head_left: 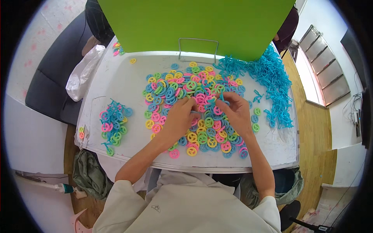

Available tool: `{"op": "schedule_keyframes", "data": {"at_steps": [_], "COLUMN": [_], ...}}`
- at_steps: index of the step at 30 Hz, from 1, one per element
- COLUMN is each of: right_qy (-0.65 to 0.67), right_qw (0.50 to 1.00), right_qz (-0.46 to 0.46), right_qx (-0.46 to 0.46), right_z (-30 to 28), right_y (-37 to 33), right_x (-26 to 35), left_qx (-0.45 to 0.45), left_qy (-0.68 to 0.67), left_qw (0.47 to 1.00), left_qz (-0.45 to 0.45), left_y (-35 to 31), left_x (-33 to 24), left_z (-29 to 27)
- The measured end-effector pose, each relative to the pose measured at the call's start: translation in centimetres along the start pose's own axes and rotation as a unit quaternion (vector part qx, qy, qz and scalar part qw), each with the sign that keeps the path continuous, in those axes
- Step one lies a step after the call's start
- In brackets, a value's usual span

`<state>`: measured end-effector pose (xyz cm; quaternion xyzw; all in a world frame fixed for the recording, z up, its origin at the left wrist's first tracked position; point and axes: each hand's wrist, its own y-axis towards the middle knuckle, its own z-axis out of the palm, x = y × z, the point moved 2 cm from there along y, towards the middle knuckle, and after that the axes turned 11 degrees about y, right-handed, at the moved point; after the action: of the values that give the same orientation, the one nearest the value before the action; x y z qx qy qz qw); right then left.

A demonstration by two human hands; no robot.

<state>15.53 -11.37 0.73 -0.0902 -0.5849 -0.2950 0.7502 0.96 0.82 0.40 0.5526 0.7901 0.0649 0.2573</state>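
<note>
Small plastic wheels (191, 138) in pink, yellow, green and blue lie in a wide heap under both my hands. Over the heap's middle, my left hand (180, 116) is closed, thumb and fingers brought together; what it pinches is too small and covered to make out. A little to its right, my right hand (236, 112) pinches a teal forked plastic piece (222, 98) between thumb and fingers. Many similar teal forked pieces (278, 81) are piled at the table's right and far right side.
A green panel (198, 25) with a wire stand (198, 39) rises at the table's far edge. At left lies a small pile of wheels joined to teal pieces (113, 120). A white plastic bag (84, 73) hangs by the left edge, and dark green bags (91, 174) sit below.
</note>
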Motion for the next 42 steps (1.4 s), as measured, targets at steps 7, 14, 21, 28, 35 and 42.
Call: {"op": "schedule_keyframes", "data": {"at_steps": [7,14,21,28,35,42], "right_qy": [-0.072,-0.067,-0.133,-0.096,0.121,0.060], "right_qw": [0.997,0.997,0.989,0.992,0.988,0.992], "right_qz": [0.011,0.005,0.002,0.004,0.087,0.112], "right_qx": [0.025,0.034,0.065,0.088,-0.034,-0.009], "right_z": [-0.1,0.4,1.0,0.4,2.4,1.3], "right_y": [-0.3,-0.8,-0.8,-0.7,-0.7,-0.3], "right_x": [-0.5,-0.9,-0.8,-1.9,-1.7,-0.3], "left_qx": [0.040,0.120,0.058,0.048,-0.047,-0.067], "left_qy": [-0.440,-0.515,-0.500,-0.448,-0.460,-0.488], "left_qw": [0.866,0.815,0.828,0.866,0.861,0.851], "left_qz": [-0.236,-0.237,-0.249,-0.216,-0.212,-0.182], "left_y": [0.7,0.4,0.3,-0.1,0.0,0.1], "left_x": [-0.2,-0.2,0.1,0.3,-0.6,-1.4], "left_z": [-1.6,-0.9,0.0,0.7,-0.1,-0.3]}}
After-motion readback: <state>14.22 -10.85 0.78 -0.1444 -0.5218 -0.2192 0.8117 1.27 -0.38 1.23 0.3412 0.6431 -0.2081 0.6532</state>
